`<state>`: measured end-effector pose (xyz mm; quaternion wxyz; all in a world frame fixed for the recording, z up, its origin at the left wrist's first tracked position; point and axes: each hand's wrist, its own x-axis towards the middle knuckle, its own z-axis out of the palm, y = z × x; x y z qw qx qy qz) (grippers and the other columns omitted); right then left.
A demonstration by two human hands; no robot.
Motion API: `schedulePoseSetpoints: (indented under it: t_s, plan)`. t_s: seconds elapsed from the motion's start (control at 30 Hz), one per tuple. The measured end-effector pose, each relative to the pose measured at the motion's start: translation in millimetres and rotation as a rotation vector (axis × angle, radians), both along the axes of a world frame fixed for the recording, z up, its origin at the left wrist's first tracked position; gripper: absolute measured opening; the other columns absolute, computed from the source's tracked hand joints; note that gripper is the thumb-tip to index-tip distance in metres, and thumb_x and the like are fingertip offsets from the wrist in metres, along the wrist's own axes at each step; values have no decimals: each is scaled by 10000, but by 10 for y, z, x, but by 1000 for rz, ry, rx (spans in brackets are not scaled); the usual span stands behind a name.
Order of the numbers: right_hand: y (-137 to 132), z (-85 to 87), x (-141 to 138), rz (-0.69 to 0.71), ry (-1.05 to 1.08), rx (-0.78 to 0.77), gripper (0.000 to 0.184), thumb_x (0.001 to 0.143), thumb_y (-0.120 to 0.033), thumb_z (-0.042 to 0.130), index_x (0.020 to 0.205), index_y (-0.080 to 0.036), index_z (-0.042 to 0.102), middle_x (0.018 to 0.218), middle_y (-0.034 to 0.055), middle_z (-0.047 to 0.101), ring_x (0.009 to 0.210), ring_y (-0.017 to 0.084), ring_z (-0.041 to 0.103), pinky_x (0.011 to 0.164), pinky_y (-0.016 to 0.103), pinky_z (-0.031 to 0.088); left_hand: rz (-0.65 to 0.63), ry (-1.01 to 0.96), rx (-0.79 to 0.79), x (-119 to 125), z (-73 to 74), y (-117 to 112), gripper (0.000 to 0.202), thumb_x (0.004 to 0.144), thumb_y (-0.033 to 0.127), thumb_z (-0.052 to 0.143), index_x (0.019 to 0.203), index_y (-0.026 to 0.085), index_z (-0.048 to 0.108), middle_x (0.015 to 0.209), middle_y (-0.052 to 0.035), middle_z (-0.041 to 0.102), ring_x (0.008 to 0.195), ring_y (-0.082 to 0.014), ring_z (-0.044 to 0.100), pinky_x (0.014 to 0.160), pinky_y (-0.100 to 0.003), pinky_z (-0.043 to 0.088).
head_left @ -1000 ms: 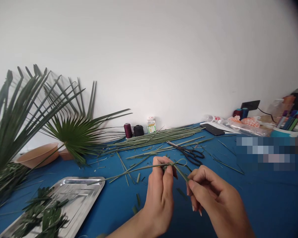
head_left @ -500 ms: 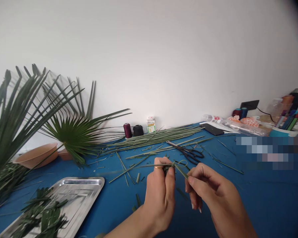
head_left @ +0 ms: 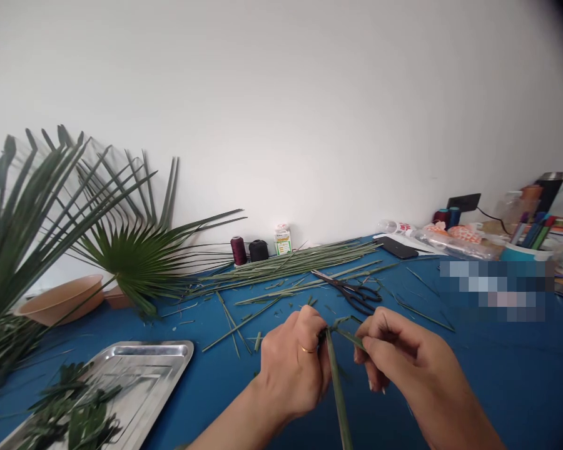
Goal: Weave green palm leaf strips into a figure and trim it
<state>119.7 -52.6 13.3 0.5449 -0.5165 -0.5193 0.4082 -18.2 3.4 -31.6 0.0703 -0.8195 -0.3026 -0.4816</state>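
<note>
My left hand, with a ring on one finger, is closed around a small green woven leaf piece that its fingers mostly hide. From that grip a long palm leaf strip hangs down toward the lower edge of the view. My right hand pinches a second palm leaf strip between thumb and forefinger; it runs across to the left hand's grip. Beyond both hands lie black-handled scissors, their blades pointing up and left.
A metal tray with green woven leaf pieces lies at lower left. Palm fans and a peach basin stand behind it. Cut strips, thread spools, a phone and a pen cup line the back.
My left hand has turned over, back now toward me. The long strip that pointed left now hangs downward. My right hand still pinches a strip, slightly farther right.
</note>
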Motion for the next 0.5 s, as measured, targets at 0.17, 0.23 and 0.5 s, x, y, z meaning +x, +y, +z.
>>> schedulePoseSetpoints:
  t_s: [0.17, 0.23, 0.5]
  plan:
    - [-73, -35, -115, -45, 13, 26, 235, 754, -385, 504, 619, -194, 532, 417, -47, 454, 408, 91, 419, 407, 190, 333, 51, -53, -102, 13, 43, -45, 188, 803, 76, 362, 905, 228, 321, 656, 35, 443, 494, -110, 387, 471, -232, 272]
    - [-78, -83, -161, -44, 55, 68, 239, 759, -408, 517, 647, -196, 537, 439, -44, 463, 420, 95, 438, 411, 189, 350, 55, -73, -126, 17, 46, -61, 212, 799, 65, 359, 922, 229, 302, 659, 33, 444, 487, -109, 388, 472, -232, 281]
    - [47, -212, -155, -80, -80, 329, 122, 773, -303, 549, 685, -225, 582, 739, 7, 560, 576, 129, 526, 461, 201, 436, -13, -36, -127, 53, -25, -74, 205, 809, 144, 410, 930, 258, 290, 708, 21, 462, 567, -133, 444, 496, -242, 275]
